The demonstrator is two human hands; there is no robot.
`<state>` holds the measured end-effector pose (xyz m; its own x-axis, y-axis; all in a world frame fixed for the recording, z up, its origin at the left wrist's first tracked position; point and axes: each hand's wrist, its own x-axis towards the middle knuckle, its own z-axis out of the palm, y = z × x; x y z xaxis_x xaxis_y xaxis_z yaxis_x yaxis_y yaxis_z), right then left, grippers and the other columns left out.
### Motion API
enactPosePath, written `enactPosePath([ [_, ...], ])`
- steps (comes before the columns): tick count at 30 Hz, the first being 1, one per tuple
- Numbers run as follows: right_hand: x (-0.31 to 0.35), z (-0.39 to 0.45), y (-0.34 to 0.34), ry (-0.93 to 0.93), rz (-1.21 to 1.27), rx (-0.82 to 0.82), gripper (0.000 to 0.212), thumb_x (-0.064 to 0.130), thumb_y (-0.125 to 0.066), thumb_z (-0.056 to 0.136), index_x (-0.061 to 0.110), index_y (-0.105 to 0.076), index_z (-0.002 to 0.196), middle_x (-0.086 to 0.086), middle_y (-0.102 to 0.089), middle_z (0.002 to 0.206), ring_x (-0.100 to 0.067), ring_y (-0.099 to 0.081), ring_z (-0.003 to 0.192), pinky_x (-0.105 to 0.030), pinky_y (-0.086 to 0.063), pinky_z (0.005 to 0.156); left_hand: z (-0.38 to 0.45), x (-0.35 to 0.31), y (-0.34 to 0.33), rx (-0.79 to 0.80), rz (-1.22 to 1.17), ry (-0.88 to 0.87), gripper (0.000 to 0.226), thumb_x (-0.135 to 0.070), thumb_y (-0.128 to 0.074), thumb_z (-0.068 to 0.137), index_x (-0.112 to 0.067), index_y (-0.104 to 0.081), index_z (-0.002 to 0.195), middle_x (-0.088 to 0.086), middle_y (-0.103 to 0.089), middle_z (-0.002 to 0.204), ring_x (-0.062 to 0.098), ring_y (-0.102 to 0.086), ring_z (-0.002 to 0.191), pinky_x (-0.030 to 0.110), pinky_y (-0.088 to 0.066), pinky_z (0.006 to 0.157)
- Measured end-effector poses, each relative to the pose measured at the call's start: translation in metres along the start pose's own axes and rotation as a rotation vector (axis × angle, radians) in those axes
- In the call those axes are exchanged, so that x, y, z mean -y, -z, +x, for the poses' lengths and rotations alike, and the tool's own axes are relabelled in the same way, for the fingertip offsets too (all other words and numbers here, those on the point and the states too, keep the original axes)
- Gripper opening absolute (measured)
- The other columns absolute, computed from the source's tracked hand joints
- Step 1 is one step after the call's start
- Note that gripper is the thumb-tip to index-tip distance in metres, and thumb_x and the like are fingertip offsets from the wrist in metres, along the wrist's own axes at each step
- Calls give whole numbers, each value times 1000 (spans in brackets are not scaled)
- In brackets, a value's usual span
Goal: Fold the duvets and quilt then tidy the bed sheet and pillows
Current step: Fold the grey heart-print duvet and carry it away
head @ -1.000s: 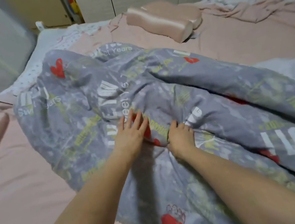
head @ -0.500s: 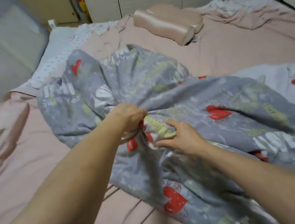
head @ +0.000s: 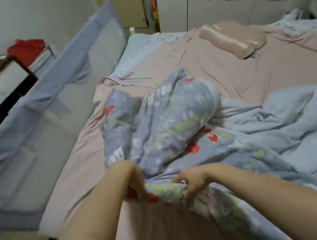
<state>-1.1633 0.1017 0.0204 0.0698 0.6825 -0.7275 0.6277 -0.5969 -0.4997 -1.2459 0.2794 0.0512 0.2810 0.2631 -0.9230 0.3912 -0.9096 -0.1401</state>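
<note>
Both hands hold the grey printed duvet [head: 174,121] at the near edge of the bed, just above the pink bed sheet [head: 228,73]. The left hand [head: 133,181] has its fingers curled down into a bunched fold of the cloth, and the right hand [head: 192,180] pinches the same fold from the other side, thumb against fingers; the picture is blurred, so I cannot tell how each single finger lies. Between the two hands there is a short tight roll of fabric with red hearts and yellow letters. The rest of the duvet rises in a loose hump towards the middle of the bed and spreads to the right, where its pale blue underside [head: 296,124] shows in many wrinkles. I judge that the step in hand is to find and gather one edge before the first fold. To do it well, the hands should move apart along the edge until each one holds a corner, not a bunch, because a bunch gives a crooked fold. Then the cloth needs a lift and a shake so that the hump falls flat. The pink pillow [head: 231,38] lies well apart at the head of the bed, and the grey bed rail [head: 52,94] stands along the left side, so the free room for spreading the duvet is at the right.
</note>
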Motion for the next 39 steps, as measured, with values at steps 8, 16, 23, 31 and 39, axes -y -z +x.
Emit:
enactPosePath([
  [8,70,46,10,-70,79,-284,36,26,-57,94,10,-56,126,-11,-69,96,-18,-63,78,-26,-50,71,-21,116,-9,-483,-127,-39,44,-35,-54,95,-8,-55,129,12,-56,131,28,-55,115,31,-42,96],
  [16,146,119,70,-242,49,-551,31,19,-51,95,4,-63,118,-15,-64,119,-28,-59,108,-32,-45,88,26,229,8,-681,-190,-129,46,-41,-53,93,-14,-53,130,9,-52,137,27,-49,124,35,-42,101],
  [23,138,189,93,-286,72,-620,39,21,-49,94,13,-54,132,-10,-50,138,-25,-51,123,-33,-42,101,95,259,64,-708,-206,-157,59,-39,-57,91,-13,-41,141,11,-43,143,28,-42,130,37,-40,103],
  [31,78,310,171,-312,-64,-676,57,-6,-44,85,11,-41,138,-13,-39,134,-33,-46,120,-41,-43,97,240,257,128,-759,-353,-215,67,-35,-62,89,-11,-33,145,15,-42,144,30,-40,131,34,-37,103],
  [39,22,409,150,-306,289,-863,65,35,-62,87,11,-35,141,-13,-37,141,-30,-35,132,-40,-30,110,358,246,165,-608,-246,-226,133,-65,-74,65,-8,8,152,15,-21,157,29,-6,148,42,2,120],
])
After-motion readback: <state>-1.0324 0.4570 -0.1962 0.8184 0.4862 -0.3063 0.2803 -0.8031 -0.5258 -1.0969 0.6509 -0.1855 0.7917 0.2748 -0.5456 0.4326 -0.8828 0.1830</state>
